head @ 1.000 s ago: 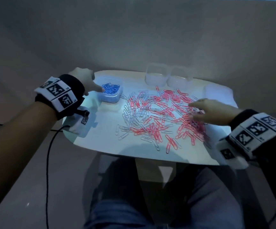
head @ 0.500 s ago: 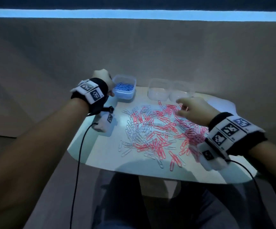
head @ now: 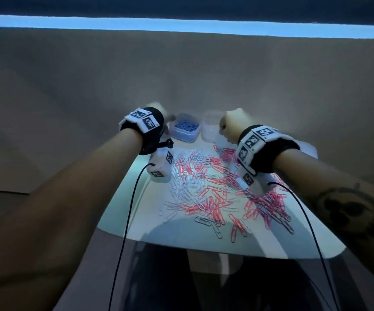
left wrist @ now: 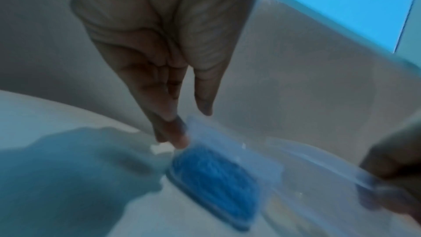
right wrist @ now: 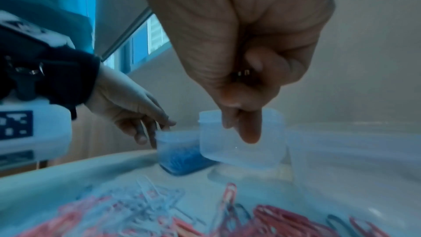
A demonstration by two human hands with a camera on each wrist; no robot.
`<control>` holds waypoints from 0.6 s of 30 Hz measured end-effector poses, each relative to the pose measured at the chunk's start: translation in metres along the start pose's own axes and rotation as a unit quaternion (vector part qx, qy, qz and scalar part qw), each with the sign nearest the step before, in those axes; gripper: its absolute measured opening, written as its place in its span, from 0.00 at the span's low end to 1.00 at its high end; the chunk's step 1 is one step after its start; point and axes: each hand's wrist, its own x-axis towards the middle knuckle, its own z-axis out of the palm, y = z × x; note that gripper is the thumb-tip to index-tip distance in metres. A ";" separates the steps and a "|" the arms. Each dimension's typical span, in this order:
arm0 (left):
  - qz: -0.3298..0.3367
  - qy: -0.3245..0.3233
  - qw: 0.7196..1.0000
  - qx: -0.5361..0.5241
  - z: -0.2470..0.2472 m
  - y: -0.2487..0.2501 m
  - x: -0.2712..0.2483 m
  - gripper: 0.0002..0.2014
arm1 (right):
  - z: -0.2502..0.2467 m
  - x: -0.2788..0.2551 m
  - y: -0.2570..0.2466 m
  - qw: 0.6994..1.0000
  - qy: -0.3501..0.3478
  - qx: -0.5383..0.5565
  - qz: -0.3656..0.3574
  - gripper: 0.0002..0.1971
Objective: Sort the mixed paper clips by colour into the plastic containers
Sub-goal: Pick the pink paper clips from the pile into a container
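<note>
While the left hand [left wrist: 159,46] kept straight fingers against the box of blue clips [head: 184,130] at the counter's [head: 136,198] far edge, the right hand [head: 232,124] had left the red-and-white clip pile [head: 215,189] and pinched the empty box [right wrist: 241,138] beside it.

Overhead head view, two close wrist-views

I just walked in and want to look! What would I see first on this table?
A big messy heap of red and white paper clips covers the middle of the white table. At the far edge stands a clear plastic tub full of blue paper clips, touched by the left hand. The right hand grips an empty clear tub beside it.
</note>
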 end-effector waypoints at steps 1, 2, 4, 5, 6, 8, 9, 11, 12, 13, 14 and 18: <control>0.010 0.020 1.000 -0.011 -0.007 0.000 -0.006 0.17 | -0.003 -0.005 0.001 1.000 0.012 0.008 -0.009 0.11; 0.013 0.038 0.999 -0.008 -0.015 0.000 -0.010 0.18 | -0.007 -0.014 -0.001 0.999 0.029 0.009 -0.012 0.10; 0.030 0.073 0.996 0.050 -0.036 -0.009 -0.025 0.18 | -0.012 -0.033 -0.012 0.996 0.073 0.010 -0.042 0.10; 0.034 0.080 0.994 0.072 -0.045 -0.017 -0.032 0.17 | -0.014 -0.044 -0.023 0.995 0.082 0.012 -0.062 0.11; 0.034 0.078 0.993 0.078 -0.053 -0.025 -0.040 0.15 | -0.015 -0.058 -0.039 0.993 0.080 0.016 -0.083 0.11; 0.040 0.079 0.994 0.069 -0.067 -0.044 -0.058 0.12 | -0.009 -0.078 -0.072 0.989 0.066 0.025 -0.133 0.11; 0.043 0.086 0.994 0.054 -0.072 -0.054 -0.068 0.12 | -0.006 -0.083 -0.088 0.986 0.055 0.023 -0.155 0.14; 0.056 0.115 0.992 0.016 -0.078 -0.074 -0.085 0.14 | 0.007 -0.087 -0.116 0.977 0.048 0.007 -0.206 0.18; 0.067 0.136 0.988 -0.004 -0.078 -0.082 -0.095 0.14 | 0.013 -0.087 -0.126 0.974 0.042 -0.006 -0.224 0.18; 0.075 0.153 0.985 -0.023 -0.076 -0.089 -0.105 0.13 | 0.021 -0.086 -0.133 0.973 0.029 -0.014 -0.227 0.18; 0.080 0.159 0.983 -0.037 -0.071 -0.094 -0.115 0.11 | 0.027 -0.085 -0.138 0.973 0.019 -0.027 -0.229 0.16; 0.087 0.103 0.989 -0.059 -0.034 -0.098 -0.136 0.08 | 0.032 -0.082 -0.140 0.975 -0.033 -0.011 -0.221 0.10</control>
